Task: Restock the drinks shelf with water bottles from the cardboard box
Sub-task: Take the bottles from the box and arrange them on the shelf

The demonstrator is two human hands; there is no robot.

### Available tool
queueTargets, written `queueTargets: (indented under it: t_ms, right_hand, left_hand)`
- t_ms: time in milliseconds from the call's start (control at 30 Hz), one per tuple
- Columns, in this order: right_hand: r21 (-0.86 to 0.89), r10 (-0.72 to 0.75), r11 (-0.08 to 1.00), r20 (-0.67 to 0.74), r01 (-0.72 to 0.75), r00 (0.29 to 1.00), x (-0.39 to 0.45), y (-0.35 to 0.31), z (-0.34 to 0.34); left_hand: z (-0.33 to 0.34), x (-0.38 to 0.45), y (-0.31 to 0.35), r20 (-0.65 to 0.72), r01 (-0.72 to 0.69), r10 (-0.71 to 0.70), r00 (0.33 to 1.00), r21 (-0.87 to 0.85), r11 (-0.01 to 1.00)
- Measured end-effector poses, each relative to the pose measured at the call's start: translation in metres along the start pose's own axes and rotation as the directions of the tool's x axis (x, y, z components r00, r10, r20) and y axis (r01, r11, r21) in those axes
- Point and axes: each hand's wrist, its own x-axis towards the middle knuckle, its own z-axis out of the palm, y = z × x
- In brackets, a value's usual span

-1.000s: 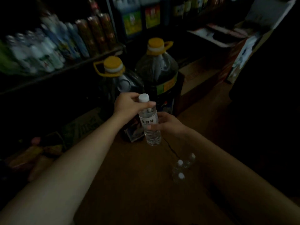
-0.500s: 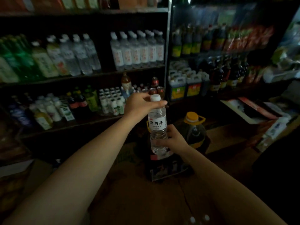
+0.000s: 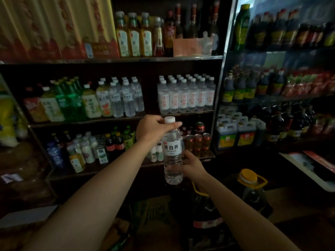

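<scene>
Here, two hands hold one water bottle up in front of the drinks shelf.

Past the hands, rows of water bottles stand on the shelf, a little above the held bottle. Red cans sit just behind it, lower down. A big jug with a yellow cap stands below the right hand. The left hand curls around the bottle's neck, just under the white cap. The right hand pinches the bottle's lower side. The bottle stands upright.

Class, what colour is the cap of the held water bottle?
White cap, seen best in the head view.
</scene>
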Motion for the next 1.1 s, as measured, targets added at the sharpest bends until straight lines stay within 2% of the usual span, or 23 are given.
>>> queueTargets:
  t_ms: [133,467,767,900,1100]
  right_hand:
    - [0.026,-0.028,0.999,0.046,0.026,0.999,0.054,-0.020,0.025]
    - [-0.077,-0.087,0.993,0.056,0.091,0.995,0.172,-0.052,0.060]
    - [-0.184,-0.087,0.977,0.116,0.107,0.989,0.288,-0.071,0.069]
    - [-0.233,-0.094,0.965,0.124,0.121,0.988,0.338,-0.077,0.067]
    - [-0.324,-0.149,0.928,0.128,0.184,0.981,0.403,-0.088,0.064]
  left_hand:
    - [-0.022,0.050,-0.019,0.000,-0.014,0.014,1.000,0.063,0.998]
    - [-0.051,0.159,-0.067,-0.049,-0.049,0.054,0.997,0.107,0.993]
    - [-0.049,0.256,-0.107,-0.057,-0.073,0.082,0.995,0.147,0.986]
    - [-0.044,0.301,-0.119,-0.054,-0.013,0.024,0.998,0.183,0.983]
    - [-0.037,0.361,-0.138,-0.010,-0.059,0.062,0.998,0.193,0.979]
